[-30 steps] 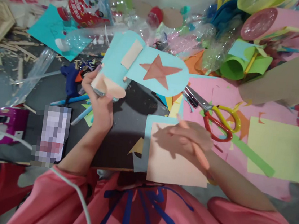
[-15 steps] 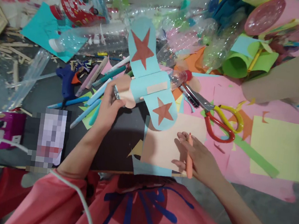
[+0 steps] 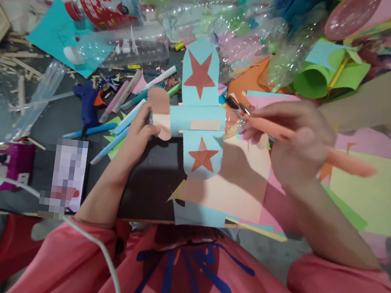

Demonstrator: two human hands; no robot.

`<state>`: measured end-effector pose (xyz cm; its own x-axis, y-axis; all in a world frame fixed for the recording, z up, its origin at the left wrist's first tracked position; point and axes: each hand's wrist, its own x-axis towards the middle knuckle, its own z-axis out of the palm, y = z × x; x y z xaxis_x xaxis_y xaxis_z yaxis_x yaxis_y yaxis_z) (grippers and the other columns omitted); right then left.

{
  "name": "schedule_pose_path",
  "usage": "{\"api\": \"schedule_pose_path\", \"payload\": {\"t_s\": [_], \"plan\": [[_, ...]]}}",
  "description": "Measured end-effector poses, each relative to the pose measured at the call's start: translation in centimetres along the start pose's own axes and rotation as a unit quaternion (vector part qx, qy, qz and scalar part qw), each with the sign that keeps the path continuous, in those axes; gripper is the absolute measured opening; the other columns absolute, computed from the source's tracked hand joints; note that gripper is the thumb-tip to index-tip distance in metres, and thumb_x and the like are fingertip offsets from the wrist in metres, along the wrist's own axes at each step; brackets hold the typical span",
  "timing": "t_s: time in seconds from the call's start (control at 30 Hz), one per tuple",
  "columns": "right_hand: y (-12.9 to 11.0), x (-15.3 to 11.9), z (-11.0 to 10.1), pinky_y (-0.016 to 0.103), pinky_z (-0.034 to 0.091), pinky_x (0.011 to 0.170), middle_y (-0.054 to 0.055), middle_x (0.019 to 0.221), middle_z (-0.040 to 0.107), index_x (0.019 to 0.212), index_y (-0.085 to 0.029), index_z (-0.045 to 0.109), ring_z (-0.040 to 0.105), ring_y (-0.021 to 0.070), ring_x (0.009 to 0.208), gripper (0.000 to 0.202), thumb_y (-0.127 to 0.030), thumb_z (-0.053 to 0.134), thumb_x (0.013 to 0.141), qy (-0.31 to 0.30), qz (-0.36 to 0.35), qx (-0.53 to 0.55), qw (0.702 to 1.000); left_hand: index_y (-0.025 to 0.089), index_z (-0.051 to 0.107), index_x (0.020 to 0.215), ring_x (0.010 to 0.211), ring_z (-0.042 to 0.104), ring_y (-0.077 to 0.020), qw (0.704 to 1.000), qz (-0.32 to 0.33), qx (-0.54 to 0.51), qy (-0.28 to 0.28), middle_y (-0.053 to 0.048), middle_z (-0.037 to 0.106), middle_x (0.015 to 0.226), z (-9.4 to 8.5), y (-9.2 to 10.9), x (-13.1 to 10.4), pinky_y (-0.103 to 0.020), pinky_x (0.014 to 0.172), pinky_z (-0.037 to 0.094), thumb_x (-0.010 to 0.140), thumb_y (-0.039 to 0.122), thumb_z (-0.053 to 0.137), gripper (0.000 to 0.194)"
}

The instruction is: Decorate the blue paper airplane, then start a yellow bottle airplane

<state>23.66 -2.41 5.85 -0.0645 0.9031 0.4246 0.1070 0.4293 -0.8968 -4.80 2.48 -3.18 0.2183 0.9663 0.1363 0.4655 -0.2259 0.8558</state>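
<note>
Left hand pinching the plane's tail, right hand gripping the pen, from here I'd angle it clear of the wings.

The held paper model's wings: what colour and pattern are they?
Light blue wings, each with a reddish star; best in the head view.

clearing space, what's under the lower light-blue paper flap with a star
Beyond the lower light-blue paper flap, a flat peach paper sheet shows rightward and below, dark tabletop leftward; whatever the flap covers is hidden.
</note>
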Motion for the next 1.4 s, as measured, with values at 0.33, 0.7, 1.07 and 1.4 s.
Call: {"api": "schedule_pose_path", "payload": {"t_s": [0.33,0.7,1.07,1.4], "plan": [[3.4,2.2,2.9,0.028,0.056,0.061,0.000,0.082,0.071,0.085,-0.025,0.069,0.067,0.0145,0.071,0.022,-0.047,0.068,0.090,-0.083,0.093,-0.035,0.992,0.026,0.061,0.120,0.126,0.059,-0.0305,0.999,-0.001,-0.022,0.040,-0.008,0.066,0.130,0.4,1.6,-0.7,-0.047,0.107,0.050,0.089,0.051,0.056,0.040],[3.0,1.7,2.8,0.029,0.052,0.064,-0.001,0.079,0.068,0.086,-0.025,0.068,0.065,0.0143,0.072,0.015,-0.037,0.064,0.093,-0.092,0.050,-0.031,0.994,0.022,0.063,0.125,0.119,0.066,-0.0292,0.999,0.004,-0.005,0.036,-0.009,0.070,0.127,1.1,3.1,-1.0,-0.044,0.102,0.055,0.095,0.063,0.047,0.053],[2.4,1.6,2.8,0.028,0.045,0.058,-0.001,0.071,0.066,0.075,-0.023,0.063,0.060,0.0144,0.067,0.028,-0.046,0.065,0.092,-0.144,0.079,-0.102,0.981,0.022,0.066,0.121,0.116,0.067,-0.0281,0.999,0.002,0.002,0.033,-0.008,0.072,0.124,1.0,3.3,-1.1,-0.042,0.102,0.055,0.095,0.061,0.049,0.050],[2.4,1.5,2.9,0.027,0.042,0.058,-0.004,0.067,0.062,0.071,-0.023,0.058,0.055,0.0125,0.061,0.024,-0.034,0.063,0.092,-0.146,0.069,-0.101,0.982,0.021,0.066,0.118,0.115,0.067,-0.0283,1.000,0.005,-0.001,0.028,-0.008,0.072,0.120,0.9,3.3,-1.1,-0.041,0.099,0.056,0.095,0.060,0.050,0.048]]}}
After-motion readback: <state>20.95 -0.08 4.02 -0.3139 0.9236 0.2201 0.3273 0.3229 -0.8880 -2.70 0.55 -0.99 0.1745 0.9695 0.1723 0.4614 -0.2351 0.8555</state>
